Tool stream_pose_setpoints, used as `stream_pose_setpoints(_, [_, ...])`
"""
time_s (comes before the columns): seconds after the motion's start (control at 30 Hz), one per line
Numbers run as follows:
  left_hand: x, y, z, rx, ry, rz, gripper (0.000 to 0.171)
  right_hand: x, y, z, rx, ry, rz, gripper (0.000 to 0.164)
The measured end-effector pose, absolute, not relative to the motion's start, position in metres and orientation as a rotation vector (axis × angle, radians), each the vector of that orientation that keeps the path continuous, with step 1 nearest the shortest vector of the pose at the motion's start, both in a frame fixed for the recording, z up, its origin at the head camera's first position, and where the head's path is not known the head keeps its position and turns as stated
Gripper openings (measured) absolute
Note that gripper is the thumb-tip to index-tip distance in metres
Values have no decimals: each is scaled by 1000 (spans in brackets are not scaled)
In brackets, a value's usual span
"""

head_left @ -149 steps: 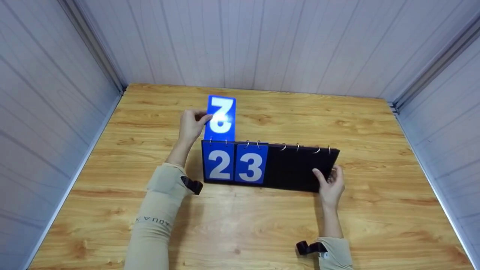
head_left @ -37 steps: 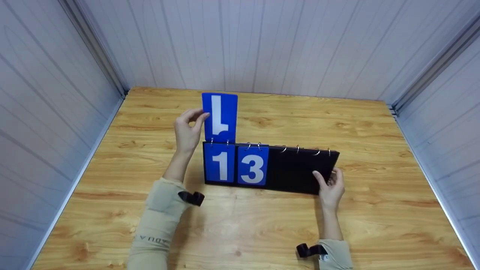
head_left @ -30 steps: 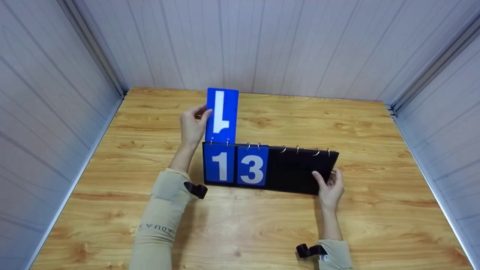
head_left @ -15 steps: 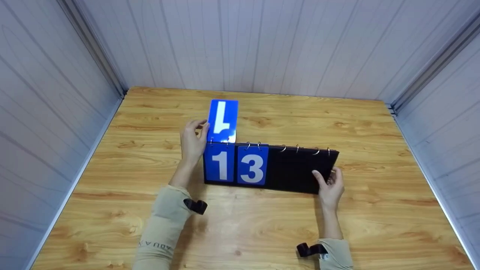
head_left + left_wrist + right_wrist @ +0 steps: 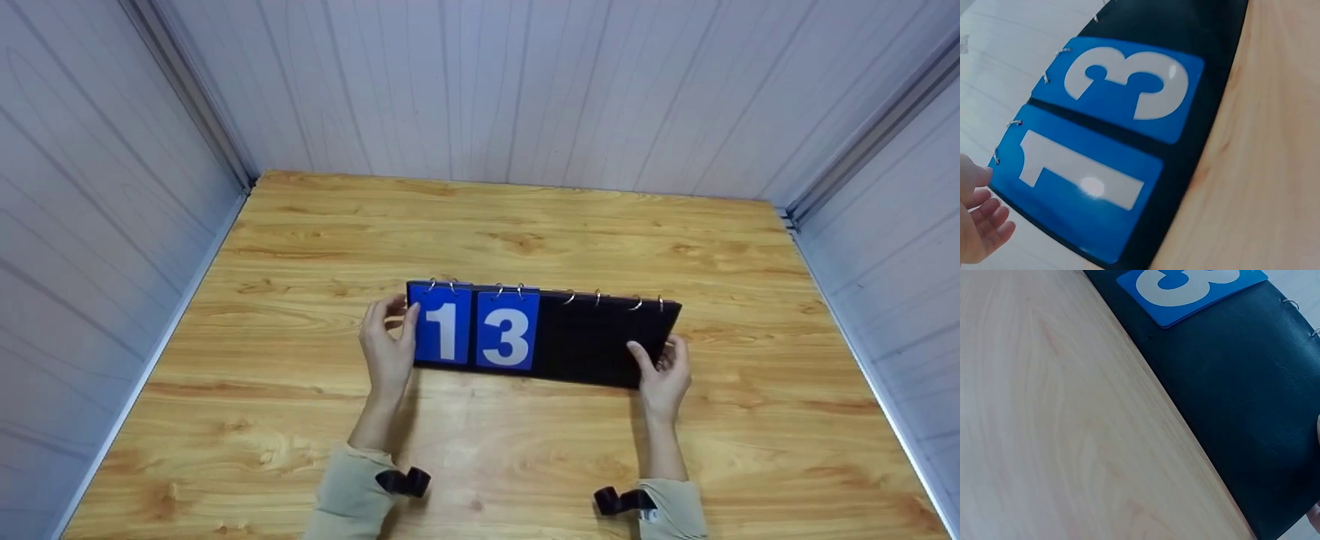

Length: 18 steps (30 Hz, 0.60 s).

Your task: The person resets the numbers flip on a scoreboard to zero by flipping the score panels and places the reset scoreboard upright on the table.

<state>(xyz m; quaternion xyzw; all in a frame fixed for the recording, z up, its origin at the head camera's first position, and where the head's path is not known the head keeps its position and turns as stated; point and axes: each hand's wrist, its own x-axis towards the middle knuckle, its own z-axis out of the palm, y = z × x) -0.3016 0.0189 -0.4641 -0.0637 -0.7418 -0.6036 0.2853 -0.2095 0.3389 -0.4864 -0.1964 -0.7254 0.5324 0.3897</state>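
A black tabletop flip scoreboard (image 5: pixel 583 337) stands tilted back on the table, with blue cards hung from metal rings along its top edge. Its left card (image 5: pixel 442 326) reads 1 and its second card (image 5: pixel 507 330) reads 3. At the left edge is my left hand (image 5: pixel 386 349); the thumb tip meets that edge in the left wrist view, the other fingers (image 5: pixel 996 225) loosely bent beside it. My right hand (image 5: pixel 664 382) grips the right edge, thumb on the front, other fingers behind. Only slivers of that hand show in the right wrist view.
The wood-grain table (image 5: pixel 480 465) runs under the scoreboard, with pale panel walls (image 5: pixel 487 82) at the back and both sides. A black camera mount (image 5: pixel 405 481) sits on the left wrist and another mount (image 5: pixel 622 500) on the right.
The left card went from 2 to 1. The raised card no longer shows above the board, and my left hand has come down beside the left edge. My right hand keeps its grip.
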Motion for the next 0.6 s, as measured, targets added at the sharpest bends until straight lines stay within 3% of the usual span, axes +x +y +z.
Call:
stream_pose_setpoints(0.37, [-285, 37, -491, -31, -2134, -1573, 51, -209, 336, -483, -486, -1811, 1384, 34])
stream_pose_setpoints(0.6, [-286, 36, -492, 73, -2142, -1606, 38, -209, 336, -484, -479, -1802, 1398, 34])
